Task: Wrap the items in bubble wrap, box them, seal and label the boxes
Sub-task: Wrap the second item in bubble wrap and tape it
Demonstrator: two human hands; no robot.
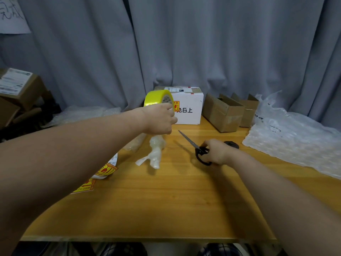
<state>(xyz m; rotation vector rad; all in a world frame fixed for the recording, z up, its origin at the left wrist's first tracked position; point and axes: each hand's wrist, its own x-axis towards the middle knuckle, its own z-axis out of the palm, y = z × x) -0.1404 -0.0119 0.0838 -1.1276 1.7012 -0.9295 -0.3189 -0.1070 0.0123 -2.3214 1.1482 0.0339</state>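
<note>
Head view, centre right: my right hand (215, 151) curls round the scissors (191, 142) by the handles. Just left in frame, the bubble-wrapped item (156, 150) lies on the table (166, 209). Above it my left hand (158, 119) grips the yellow tape roll (155, 97). I'd draw tape taut before snipping.

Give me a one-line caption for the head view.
Left hand holds a yellow tape roll above a bubble-wrapped item; right hand grips black scissors on the wooden table.

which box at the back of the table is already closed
The white box, just behind the yellow tape roll: its top is shut and carries labels. The brown box beside it and the smaller brown box further right stand open, flaps up.
</note>
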